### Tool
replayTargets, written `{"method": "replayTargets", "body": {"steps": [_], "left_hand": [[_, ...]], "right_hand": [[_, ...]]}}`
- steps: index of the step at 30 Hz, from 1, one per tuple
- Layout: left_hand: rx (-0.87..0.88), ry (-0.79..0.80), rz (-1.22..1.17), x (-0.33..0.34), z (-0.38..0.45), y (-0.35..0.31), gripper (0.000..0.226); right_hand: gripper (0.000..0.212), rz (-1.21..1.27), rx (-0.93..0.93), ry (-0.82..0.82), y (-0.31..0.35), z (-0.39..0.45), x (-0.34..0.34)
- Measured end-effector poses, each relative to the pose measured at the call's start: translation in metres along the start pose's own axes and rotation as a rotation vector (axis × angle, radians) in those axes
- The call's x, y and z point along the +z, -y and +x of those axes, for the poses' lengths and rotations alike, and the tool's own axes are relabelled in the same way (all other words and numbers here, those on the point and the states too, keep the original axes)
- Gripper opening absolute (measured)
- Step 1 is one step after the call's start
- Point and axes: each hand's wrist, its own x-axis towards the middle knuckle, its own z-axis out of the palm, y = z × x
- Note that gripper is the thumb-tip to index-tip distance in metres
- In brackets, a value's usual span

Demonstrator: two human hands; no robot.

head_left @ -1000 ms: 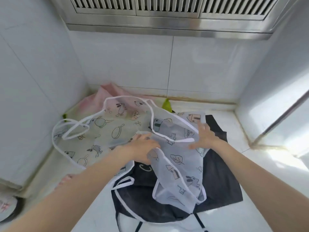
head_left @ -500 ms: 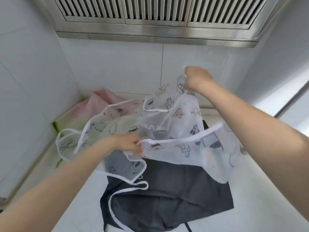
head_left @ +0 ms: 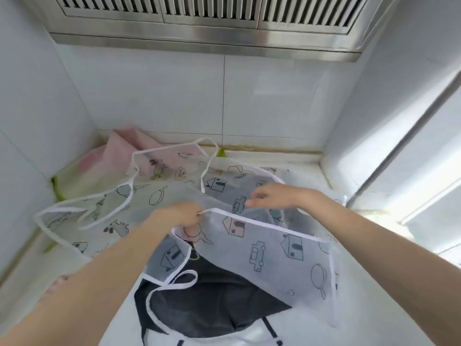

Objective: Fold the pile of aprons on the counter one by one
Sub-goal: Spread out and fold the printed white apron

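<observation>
Between both hands, white printed apron (head_left: 269,248) now hangs lower than 0.5 s ago: right hand (head_left: 272,196) dropped from high, pinching cloth; left hand (head_left: 179,216) grips the trimmed edge. Beneath the hands: black apron (head_left: 212,310) on counter (head_left: 374,320) (sorting continues; no fold yet).

White doodle-print apron (head_left: 269,248); black apron (head_left: 214,310); pink cloth (head_left: 119,151)

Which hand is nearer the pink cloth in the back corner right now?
Left. The left hand grips the white apron nearer the pink cloth in the back left corner; the right hand holds the apron farther right.
</observation>
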Motion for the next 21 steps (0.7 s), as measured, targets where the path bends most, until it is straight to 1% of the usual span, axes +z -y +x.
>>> {"method": "replayTargets", "body": {"steps": [1,2,3,4,5,6,7,8,9,10,11,12,13,14,16,18,19,20,21], "left_hand": [[0.042,0.007,0.027,-0.004,0.000,-0.009,0.032],[0.091,0.024,0.033,-0.007,0.000,-0.020,0.031],[0.153,0.028,0.009,-0.009,-0.002,-0.032,0.029],[0.212,0.021,-0.041,-0.009,-0.003,-0.043,0.026],[0.272,-0.006,-0.110,-0.008,-0.005,-0.051,0.023],[0.290,-0.011,-0.171,-0.005,-0.007,-0.054,0.019],[0.292,0.013,-0.206,-0.001,-0.009,-0.055,0.011],[0.245,0.087,-0.191,0.006,-0.011,-0.050,0.016],[0.177,0.190,-0.137,0.013,-0.016,-0.044,0.029],[0.094,0.307,-0.057,0.022,-0.019,-0.033,0.036],[0.035,0.391,0.017,0.032,-0.024,-0.018,0.039],[-0.016,0.448,0.088,0.038,-0.028,-0.002,0.039],[-0.044,0.471,0.136,0.042,-0.033,0.014,0.039],[-0.064,0.475,0.140,0.043,-0.037,0.030,0.036],[-0.073,0.446,-0.003,0.031,-0.046,0.052,0.023],[-0.058,0.347,-0.144,0.006,-0.053,0.062,0.011],[-0.044,0.242,-0.151,-0.008,-0.052,0.064,0.010],[-0.043,0.093,-0.106,-0.021,-0.049,0.067,0.014],[-0.065,-0.090,-0.055,-0.031,-0.047,0.068,0.015]], "right_hand": [[0.065,0.048,-0.003,0.117,0.002,-0.007,0.017],[0.070,0.072,0.006,0.197,0.002,-0.010,0.033],[0.074,0.070,0.040,0.236,0.001,-0.012,0.051],[0.075,0.042,0.075,0.218,-0.001,-0.011,0.067],[0.072,0.003,0.124,0.148,-0.004,-0.010,0.082],[0.063,-0.021,0.147,0.060,-0.010,-0.006,0.093],[0.045,-0.023,0.185,-0.003,-0.016,-0.002,0.100],[0.019,-0.041,0.202,-0.048,-0.022,0.000,0.105],[0.007,-0.078,0.230,-0.042,-0.026,0.000,0.105],[0.017,-0.126,0.265,-0.006,-0.030,-0.001,0.103],[0.012,-0.155,0.313,0.055,-0.035,-0.003,0.102],[0.004,-0.194,0.322,0.076,-0.040,-0.005,0.102],[0.019,-0.223,0.352,0.091,-0.043,-0.006,0.102],[0.027,-0.241,0.367,0.102,-0.047,-0.005,0.103],[0.032,-0.233,0.384,0.121,-0.045,-0.005,0.104],[0.032,-0.215,0.365,0.122,-0.041,0.001,0.106],[0.031,-0.202,0.358,0.109,-0.037,0.004,0.105],[0.030,-0.170,0.354,0.081,-0.032,0.007,0.102],[0.030,-0.100,0.343,0.031,-0.028,0.013,0.100]]}}
